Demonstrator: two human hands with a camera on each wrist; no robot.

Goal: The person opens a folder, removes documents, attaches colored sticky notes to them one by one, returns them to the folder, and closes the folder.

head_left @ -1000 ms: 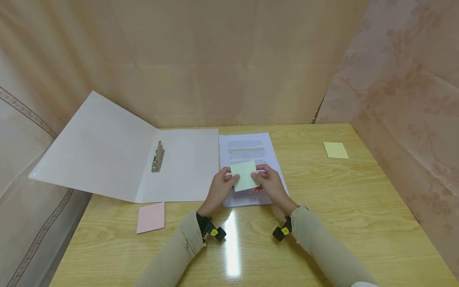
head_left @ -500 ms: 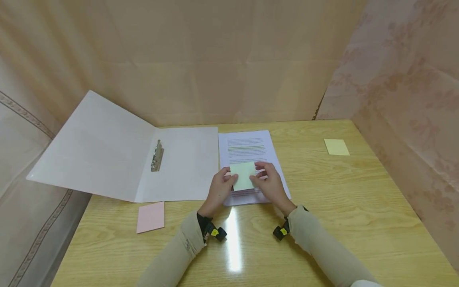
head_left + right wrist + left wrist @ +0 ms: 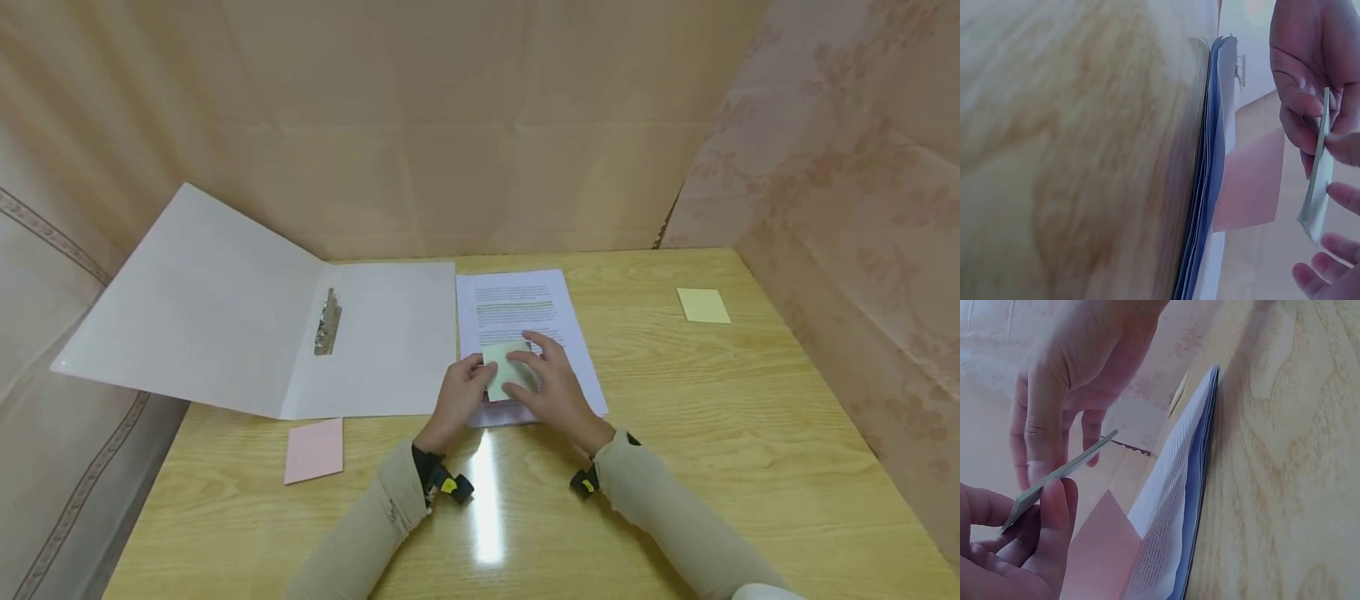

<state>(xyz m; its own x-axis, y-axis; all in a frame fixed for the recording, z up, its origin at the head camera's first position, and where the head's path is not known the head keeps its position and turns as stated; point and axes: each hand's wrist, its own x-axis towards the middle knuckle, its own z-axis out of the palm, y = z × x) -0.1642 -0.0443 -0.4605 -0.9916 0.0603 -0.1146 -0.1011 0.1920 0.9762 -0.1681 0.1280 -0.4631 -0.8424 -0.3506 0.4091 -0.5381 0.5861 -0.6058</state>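
A pale green sticky note pad (image 3: 504,373) is held up over the printed sheets (image 3: 517,292). My left hand (image 3: 455,400) pinches its left side, thumb on top and fingers underneath. From the right, my right hand (image 3: 558,396) reaches over the pad, its thumb and index fingertip spread apart at the upper face. The other fingers of the right hand extend past the far edge. In the right wrist view the lower end of the pad (image 3: 1316,200) fans slightly apart. A pink sticky note (image 3: 1107,544) stands up from the sheets in both wrist views, hidden below the pad in the head view.
A white binder (image 3: 390,333) lies open on the left, its cover raised, with a metal clip (image 3: 327,323) near the spine. A pink sticky pad (image 3: 315,451) lies before it. A yellow sticky pad (image 3: 703,306) sits at the back right of the wooden table (image 3: 712,433).
My right hand has let go of the pad's right edge and shifted left over its upper face, fingers spreading. My left hand keeps its hold, nearly still.
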